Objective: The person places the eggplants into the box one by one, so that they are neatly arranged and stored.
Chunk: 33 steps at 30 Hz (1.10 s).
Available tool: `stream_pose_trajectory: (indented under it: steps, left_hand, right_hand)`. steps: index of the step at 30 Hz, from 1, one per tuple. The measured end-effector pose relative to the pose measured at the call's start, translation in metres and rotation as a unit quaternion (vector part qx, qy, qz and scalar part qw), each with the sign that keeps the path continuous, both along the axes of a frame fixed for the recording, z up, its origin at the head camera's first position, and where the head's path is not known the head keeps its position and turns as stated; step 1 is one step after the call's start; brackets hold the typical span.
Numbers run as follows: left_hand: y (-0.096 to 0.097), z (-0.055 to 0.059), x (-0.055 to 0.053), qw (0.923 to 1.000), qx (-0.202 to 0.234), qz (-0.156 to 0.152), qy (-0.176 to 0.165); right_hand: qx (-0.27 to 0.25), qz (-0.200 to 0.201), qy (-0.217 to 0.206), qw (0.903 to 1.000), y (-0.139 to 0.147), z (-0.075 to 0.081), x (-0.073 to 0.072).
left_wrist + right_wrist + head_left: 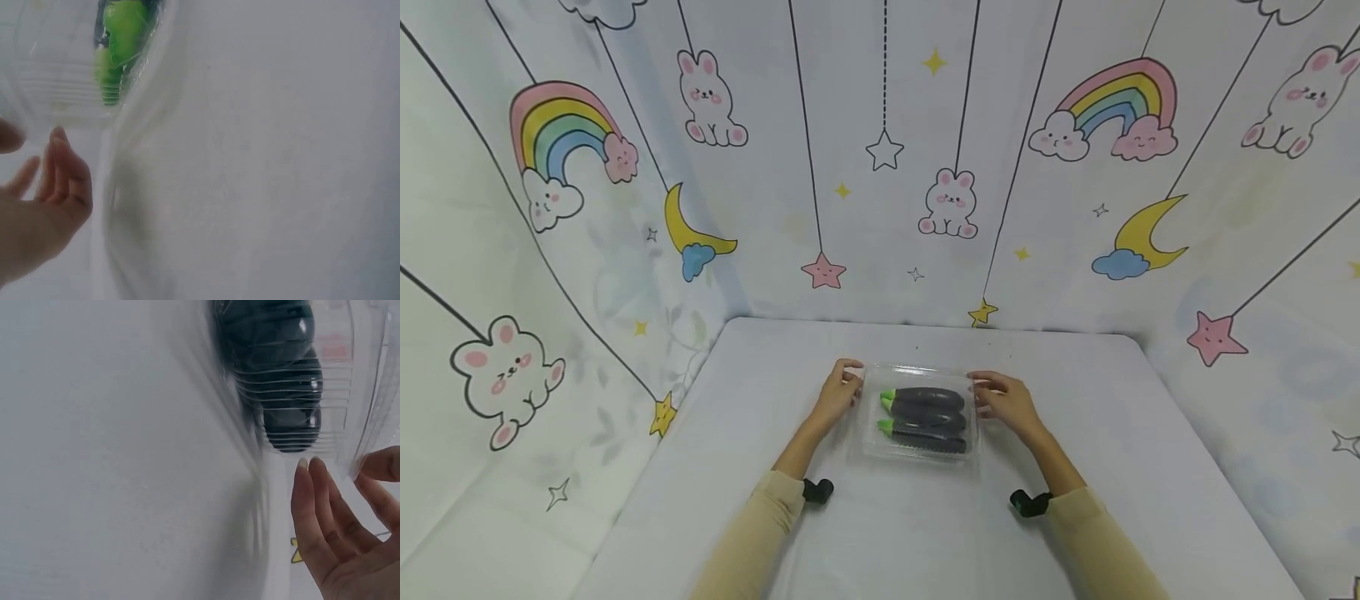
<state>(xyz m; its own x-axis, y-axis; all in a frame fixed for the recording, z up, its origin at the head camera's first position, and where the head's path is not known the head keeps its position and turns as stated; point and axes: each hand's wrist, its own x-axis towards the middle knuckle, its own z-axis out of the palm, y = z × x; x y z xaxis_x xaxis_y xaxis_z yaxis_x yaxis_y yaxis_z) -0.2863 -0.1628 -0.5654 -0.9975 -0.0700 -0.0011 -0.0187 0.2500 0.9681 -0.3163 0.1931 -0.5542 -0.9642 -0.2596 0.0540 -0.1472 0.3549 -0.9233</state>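
Note:
A clear plastic box [870,421] on the table holds dark eggplants [928,414] with green stem ends, lying side by side and pointing left. At the box's upper left corner, my left hand [837,398] holds the edge between thumb and bent fingers; its exact contact is hard to see in the left wrist view. My right hand [1009,404] pinches the rim at the upper right corner, thumb and forefinger on the thin plastic edge in the right wrist view. The other fingers [307,506] reach close to the side wall.
A white table [917,533] extends around the box. Behind and beside it hangs a white cloth [880,217] printed with rabbits, stars, moons and rainbows. A dark wrist camera [818,492] is on the left wrist, another camera [1030,503] on the right.

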Motion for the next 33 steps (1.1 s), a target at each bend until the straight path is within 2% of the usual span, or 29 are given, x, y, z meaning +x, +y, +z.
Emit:
stream_pose_trajectory:
  steps: [6,12,19,24,33]
  left_hand:
    - [0.005,0.003,0.016,0.9995,0.009,0.027,-0.010]
    - [0.003,0.006,0.032,0.9992,0.011,0.033,-0.021]
    - [0.000,0.007,0.059,0.9993,0.011,0.013,-0.034]
    - [-0.002,0.004,0.075,0.9991,0.025,-0.002,-0.034]
    - [-0.001,0.009,0.102,0.9990,-0.010,-0.026,-0.035]
  right_hand:
    - [-0.032,0.003,-0.029,0.9991,0.006,0.003,0.019]
    - [-0.029,-0.001,-0.063,0.9976,0.008,0.002,0.040]
    - [-0.049,0.000,-0.103,0.9934,0.013,0.006,0.064]
    - [-0.061,0.017,-0.122,0.9905,0.014,0.011,0.076]
    - [-0.070,0.047,-0.142,0.9862,0.017,0.012,0.092]
